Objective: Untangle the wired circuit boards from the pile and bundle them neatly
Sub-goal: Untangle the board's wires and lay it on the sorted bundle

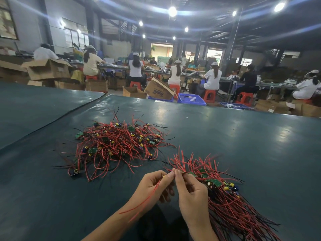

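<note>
Separating one wired circuit board [164, 176] | left hand [152, 186] and right hand [191, 193] together, fingertips pinching it, red wire [145, 199] trailing toward 7 o'clock | tangled pile [114, 145] at 10 o'clock on worktop [243, 136] | sorted bundle [225, 202] at 4 o'clock | next, likely: straighten leads, lay board onto bundle, boards aligned.

Bright ceiling lamps [172, 11] flare into streaks; glare on table [225, 129] (sheen); edges bowed, background soft.

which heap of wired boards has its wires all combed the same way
The bundle by the right hand: its wires run parallel, with the boards lined up across it. The pile farther left is a crossed tangle.
</note>
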The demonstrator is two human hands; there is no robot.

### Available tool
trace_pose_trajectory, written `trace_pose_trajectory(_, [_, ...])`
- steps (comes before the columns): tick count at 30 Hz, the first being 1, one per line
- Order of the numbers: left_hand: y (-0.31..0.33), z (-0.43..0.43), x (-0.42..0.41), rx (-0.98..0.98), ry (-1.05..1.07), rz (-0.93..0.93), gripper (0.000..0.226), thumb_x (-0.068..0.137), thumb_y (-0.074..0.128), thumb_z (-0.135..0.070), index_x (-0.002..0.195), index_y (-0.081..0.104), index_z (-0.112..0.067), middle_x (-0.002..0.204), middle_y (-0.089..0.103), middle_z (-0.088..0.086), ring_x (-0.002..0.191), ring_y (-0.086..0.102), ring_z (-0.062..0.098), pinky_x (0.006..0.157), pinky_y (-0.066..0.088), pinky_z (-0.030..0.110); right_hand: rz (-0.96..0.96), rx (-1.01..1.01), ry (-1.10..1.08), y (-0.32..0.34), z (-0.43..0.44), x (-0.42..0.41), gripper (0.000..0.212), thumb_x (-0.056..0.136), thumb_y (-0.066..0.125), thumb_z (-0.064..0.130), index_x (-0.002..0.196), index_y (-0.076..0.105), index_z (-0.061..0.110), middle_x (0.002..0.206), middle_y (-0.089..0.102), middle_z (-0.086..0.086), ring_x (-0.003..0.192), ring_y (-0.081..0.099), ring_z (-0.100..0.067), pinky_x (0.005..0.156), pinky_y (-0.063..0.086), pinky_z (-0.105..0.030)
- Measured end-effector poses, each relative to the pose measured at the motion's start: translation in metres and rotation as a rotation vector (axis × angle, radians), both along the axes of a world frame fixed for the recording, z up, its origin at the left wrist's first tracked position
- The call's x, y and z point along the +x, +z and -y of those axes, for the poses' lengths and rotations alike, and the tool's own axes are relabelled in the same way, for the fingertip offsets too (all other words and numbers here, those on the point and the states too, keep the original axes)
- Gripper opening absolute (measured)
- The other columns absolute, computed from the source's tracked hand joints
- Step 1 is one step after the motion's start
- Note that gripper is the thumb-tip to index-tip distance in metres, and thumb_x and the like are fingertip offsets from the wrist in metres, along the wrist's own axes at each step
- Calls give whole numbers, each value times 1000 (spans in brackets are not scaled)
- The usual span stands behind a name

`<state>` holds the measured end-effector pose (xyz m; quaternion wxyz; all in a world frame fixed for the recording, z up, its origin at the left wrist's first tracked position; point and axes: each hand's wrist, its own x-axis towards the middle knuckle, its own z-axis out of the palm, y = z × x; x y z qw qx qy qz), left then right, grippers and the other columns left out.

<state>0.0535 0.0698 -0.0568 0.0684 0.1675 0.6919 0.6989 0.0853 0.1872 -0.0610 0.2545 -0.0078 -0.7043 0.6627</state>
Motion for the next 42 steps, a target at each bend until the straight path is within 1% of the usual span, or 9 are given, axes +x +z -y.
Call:
trace_pose_trajectory(5, [-2, 0, -1, 10, 36, -112, 30, 93, 63, -24, 69, 65, -6, 61, 64, 7, 56, 59, 15, 57, 47, 26, 81, -145, 6, 1, 3, -3, 28, 92, 63, 21, 72, 80, 31, 79, 76, -2, 82, 72, -17, 78, 57, -33])
trace_pose_trajectory(7, [-1, 0, 0, 19, 35, -150, 34, 89, 64, -27, 68, 62, -1, 57, 63, 5, 53, 57, 14, 55, 44, 23, 135, -243, 19, 4, 2, -3, 29, 94, 62, 18, 74, 81, 28, 70, 74, 4, 68, 70, -7, 66, 54, -23])
trace_pose_trajectory(10, [4, 1, 0, 48, 33, -164, 36, 79, 65, -35, 64, 59, -3, 52, 60, 4, 49, 54, 14, 53, 43, 21, 168, -378, 3, 9, -3, -4, 25, 94, 61, 20, 80, 81, 26, 53, 50, 7, 43, 40, -3, 42, 33, -16])
trace_pose_trajectory(19, [10, 10, -2, 114, 10, -152, 30, 67, 66, -42, 49, 58, -19, 50, 55, 9, 45, 52, 16, 50, 43, 24, 135, -736, -122, 15, -31, -10, 18, 94, 61, 19, 86, 76, 12, 56, 48, 7, 40, 32, -3, 33, 26, -15])
trace_pose_trajectory(23, [6, 7, -1, 133, 17, -113, 29, 73, 68, -39, 55, 60, -18, 54, 58, 8, 47, 51, 17, 49, 40, 23, 184, -557, -93, 8, -15, -8, 24, 88, 67, 30, 71, 78, 18, 54, 50, 8, 43, 35, -5, 38, 29, -19])
trace_pose_trajectory(29, [4, 8, -1, 31, -11, -129, 33, 77, 68, -41, 62, 59, -12, 54, 60, 4, 50, 55, 16, 52, 43, 23, 146, -180, 95, 3, 11, 0, 27, 87, 61, 36, 71, 80, 24, 65, 71, -4, 63, 65, -9, 61, 54, -23])
trace_pose_trajectory(34, [7, 12, -3, 34, -65, -105, 29, 69, 69, -41, 55, 59, -18, 52, 58, 6, 50, 56, 16, 55, 45, 24, 184, -471, -154, 5, -19, -11, 28, 96, 60, 22, 75, 79, 17, 52, 43, 7, 39, 33, -4, 36, 29, -17])
trace_pose_trajectory(36, [9, 16, -5, 66, -72, -98, 28, 68, 70, -39, 52, 60, -18, 52, 57, 8, 50, 55, 17, 55, 45, 25, 154, -575, -195, 6, -34, -13, 27, 97, 59, 22, 79, 78, 12, 51, 44, 9, 38, 31, -1, 34, 27, -16])
trace_pose_trajectory(42, [6, 17, -12, 235, 231, 165, 34, 63, 79, -48, 63, 74, -15, 68, 70, 8, 57, 60, 13, 50, 43, 19, 26, -508, -145, 5, -26, -10, 36, 99, 55, 21, 70, 77, 18, 58, 48, 6, 39, 26, -4, 36, 22, -18])
